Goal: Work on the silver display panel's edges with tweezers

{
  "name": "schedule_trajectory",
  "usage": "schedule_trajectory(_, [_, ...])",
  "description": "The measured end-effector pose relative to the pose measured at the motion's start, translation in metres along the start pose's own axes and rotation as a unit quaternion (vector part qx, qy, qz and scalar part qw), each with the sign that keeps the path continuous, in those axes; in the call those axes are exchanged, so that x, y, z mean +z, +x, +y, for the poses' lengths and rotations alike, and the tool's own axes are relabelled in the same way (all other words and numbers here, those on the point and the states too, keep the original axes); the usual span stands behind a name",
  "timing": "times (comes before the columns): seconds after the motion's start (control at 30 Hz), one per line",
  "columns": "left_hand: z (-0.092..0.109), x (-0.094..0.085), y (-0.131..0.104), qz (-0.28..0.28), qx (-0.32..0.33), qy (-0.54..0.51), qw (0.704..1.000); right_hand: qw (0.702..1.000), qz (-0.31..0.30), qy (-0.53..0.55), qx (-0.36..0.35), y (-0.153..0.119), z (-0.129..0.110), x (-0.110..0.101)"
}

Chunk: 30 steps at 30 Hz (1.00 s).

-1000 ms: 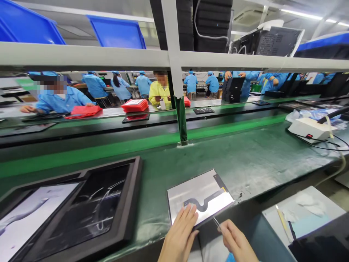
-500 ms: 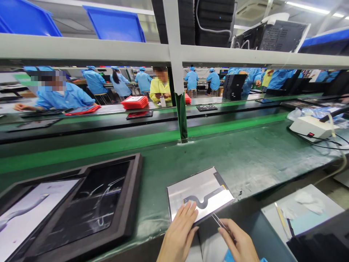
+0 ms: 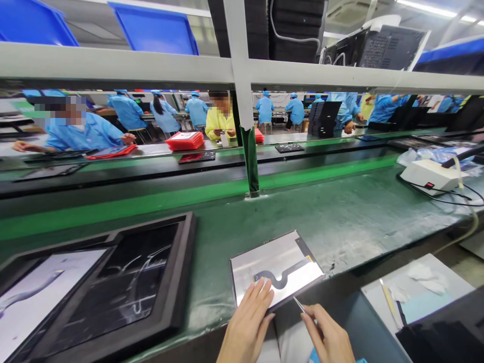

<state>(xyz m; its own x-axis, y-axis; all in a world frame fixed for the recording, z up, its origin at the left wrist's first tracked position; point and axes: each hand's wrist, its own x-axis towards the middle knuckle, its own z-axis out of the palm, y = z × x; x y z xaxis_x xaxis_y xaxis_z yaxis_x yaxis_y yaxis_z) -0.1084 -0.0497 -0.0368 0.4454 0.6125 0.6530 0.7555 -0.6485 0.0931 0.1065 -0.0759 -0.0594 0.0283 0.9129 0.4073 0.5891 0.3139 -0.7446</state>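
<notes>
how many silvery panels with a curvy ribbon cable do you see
2: the middle panel, partly beneath the left hand, and the far-left panel in the dark foam tray. Any others underneath would be hidden.

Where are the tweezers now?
In the head view, the tweezers are in the right hand, low and right of centre, near the silver panel.

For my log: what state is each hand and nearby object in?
Silver rectangular panel with dark curved ribbon cable: cable side up on green bench
Bare left hand: laid on the panel
Slim silver metal tweezers: held, tips by panel's near edge
Bare right hand: closed on tweezers
Dark foam tray: loaded
White box-shaped device: on bench; power state unclear
</notes>
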Motion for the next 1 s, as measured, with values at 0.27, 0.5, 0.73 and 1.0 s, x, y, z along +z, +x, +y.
schedule_trajectory(0.27, [0.000, 0.001, -0.002, -0.012, -0.011, -0.019, 1.000, 0.983, -0.023, 0.117, 0.140, 0.004, -0.004, 0.000])
schedule_trajectory(0.5, [0.004, 0.000, -0.002, -0.022, -0.070, -0.016, 0.997, 0.825, -0.179, 0.377, 0.382, 0.018, -0.003, -0.007])
schedule_trajectory(0.73, [0.005, 0.000, -0.004, -0.030, -0.088, 0.002, 0.996, 0.793, -0.179, 0.412, 0.412, 0.019, -0.006, -0.010])
schedule_trajectory(1.0, [0.005, -0.001, -0.004, -0.028, -0.089, -0.002, 0.996, 0.788, -0.168, 0.417, 0.421, 0.020, -0.009, -0.011])
